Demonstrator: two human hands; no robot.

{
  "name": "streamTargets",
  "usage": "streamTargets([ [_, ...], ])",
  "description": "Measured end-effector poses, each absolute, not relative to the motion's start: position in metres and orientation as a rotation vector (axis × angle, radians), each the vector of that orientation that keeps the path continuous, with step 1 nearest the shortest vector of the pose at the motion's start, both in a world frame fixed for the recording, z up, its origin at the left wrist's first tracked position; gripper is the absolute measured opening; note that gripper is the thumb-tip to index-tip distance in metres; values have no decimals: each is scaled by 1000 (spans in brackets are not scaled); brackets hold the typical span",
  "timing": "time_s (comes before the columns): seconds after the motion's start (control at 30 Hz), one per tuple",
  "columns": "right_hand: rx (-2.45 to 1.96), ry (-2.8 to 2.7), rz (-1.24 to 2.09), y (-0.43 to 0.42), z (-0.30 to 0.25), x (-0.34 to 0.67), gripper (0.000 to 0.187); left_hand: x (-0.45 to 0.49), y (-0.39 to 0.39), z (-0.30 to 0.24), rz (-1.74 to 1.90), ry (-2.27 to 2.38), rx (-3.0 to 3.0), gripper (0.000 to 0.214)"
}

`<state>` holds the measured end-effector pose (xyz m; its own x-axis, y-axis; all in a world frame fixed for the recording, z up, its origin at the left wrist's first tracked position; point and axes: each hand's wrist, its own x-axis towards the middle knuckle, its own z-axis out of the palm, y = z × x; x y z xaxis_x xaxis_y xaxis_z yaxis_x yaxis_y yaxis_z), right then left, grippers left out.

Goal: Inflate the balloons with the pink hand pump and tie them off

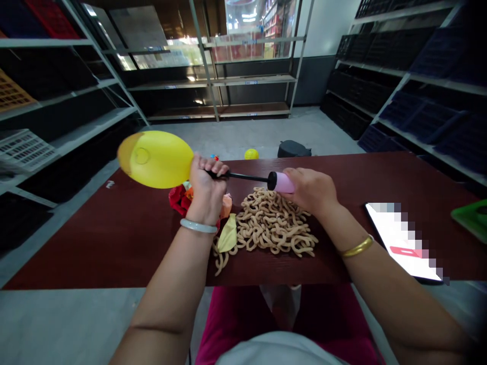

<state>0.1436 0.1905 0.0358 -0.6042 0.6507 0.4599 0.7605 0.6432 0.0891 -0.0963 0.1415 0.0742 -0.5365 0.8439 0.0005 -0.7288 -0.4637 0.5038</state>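
Observation:
A yellow balloon [155,158], partly inflated, sticks out to the left above the dark red table [95,238]. My left hand [206,185] is closed around the balloon's neck and the black nozzle of a hand pump [247,177]. My right hand [310,190] is closed on the pump's pink barrel [283,182]. Under both hands lies a heap of tan, uninflated long balloons [272,223]. Flat balloons in red [178,198], orange and yellow [228,234] lie beside the heap.
A phone [403,241] with a lit screen lies on the table's right side, a green object [472,217] at the right edge. On the floor beyond are a small yellow balloon [251,153] and a dark bag [293,149]. Metal shelving with crates lines both sides.

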Motion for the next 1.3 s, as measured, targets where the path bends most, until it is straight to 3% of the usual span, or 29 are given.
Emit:
streamTargets([
  [0.27, -1168, -2417, -419, 184, 47, 143, 52, -107, 133, 87, 2234, 558, 375, 45],
  [0.77, -1125, -2481, -352, 167, 41, 121, 43, -28, 144, 54, 1956, 499, 381, 44],
  [1.0, -1128, -2509, -279, 183, 29, 129, 45, -51, 154, 47, 1986, 567, 310, 46],
  [1.3, -1044, -2404, -462, 196, 37, 148, 48, -121, 130, 90, 2109, 398, 417, 41],
])
